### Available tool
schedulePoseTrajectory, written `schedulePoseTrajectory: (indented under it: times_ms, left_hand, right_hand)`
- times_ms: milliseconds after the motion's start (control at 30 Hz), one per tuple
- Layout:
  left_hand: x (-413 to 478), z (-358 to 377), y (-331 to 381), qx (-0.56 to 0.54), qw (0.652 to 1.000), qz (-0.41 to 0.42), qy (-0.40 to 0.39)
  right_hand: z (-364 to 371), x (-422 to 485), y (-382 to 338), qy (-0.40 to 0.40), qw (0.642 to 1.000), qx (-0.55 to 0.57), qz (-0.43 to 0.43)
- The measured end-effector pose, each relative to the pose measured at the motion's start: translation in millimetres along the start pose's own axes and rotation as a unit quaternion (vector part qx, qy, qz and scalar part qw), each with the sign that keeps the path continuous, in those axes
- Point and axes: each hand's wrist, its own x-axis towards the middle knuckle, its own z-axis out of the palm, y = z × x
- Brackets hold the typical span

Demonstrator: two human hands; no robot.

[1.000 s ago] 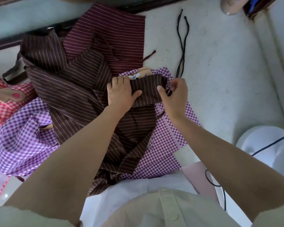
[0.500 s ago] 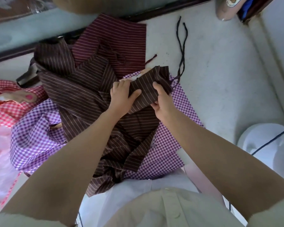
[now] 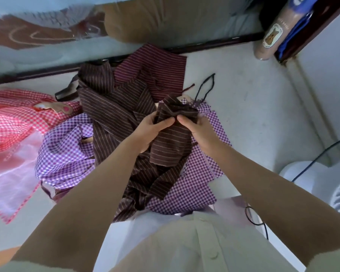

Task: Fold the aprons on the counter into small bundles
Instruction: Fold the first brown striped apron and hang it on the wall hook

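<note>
As left hand (image 3: 152,128) grips brown apron (image 3: 170,152), right hand (image 3: 199,131) pinches it.

White fan (image 3: 312,179) cropped rt, purple apron (image 3: 67,154) mostly under brown apron (image 3: 114,118)

We count one brown striped apron (image 3: 114,114), one maroon striped apron (image 3: 161,63), one purple checked apron (image 3: 67,152), one red checked apron (image 3: 14,116).

Counter (image 3: 253,118): pale, matt, faintly scuffed. Brown striped apron (image 3: 114,114): thin woven cloth, matt. Maroon striped apron (image 3: 157,63) at counter's far edge: same matt cloth. Purple gingham apron (image 3: 67,150), red gingham apron (image 3: 12,118): cloth with slight sheen. Pink sheet (image 3: 10,173) at left edge: sheer, glossy. Fan (image 3: 304,177): smooth white plastic.
</note>
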Motion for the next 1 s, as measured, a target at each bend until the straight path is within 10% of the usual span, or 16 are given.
schedulePoseTrajectory:
  times_ms: [167,433,800,1000]
  left_hand:
    - [-25.3,-4.5,-7.9,-0.043,0.999,-0.003,0.001]
    - [-66.1,-17.4,-25.0,-0.089,0.995,0.011,0.039]
    - [-83.6,-5.9,-39.1,-0.186,0.976,0.033,0.109]
    - [-80.5,5.1,-32.2,-0.126,0.962,0.131,0.204]
  right_hand:
    - [-2.2,-16.8,-19.0,0.083,0.988,-0.063,-0.112]
    - [-14.8,-27.7,-22.7,-0.071,0.944,-0.292,-0.140]
    - [32.5,-43.0,4.0,0.007,0.992,-0.104,-0.066]
    - [43.9,-49.0,-1.6,-0.127,0.991,0.025,0.024]
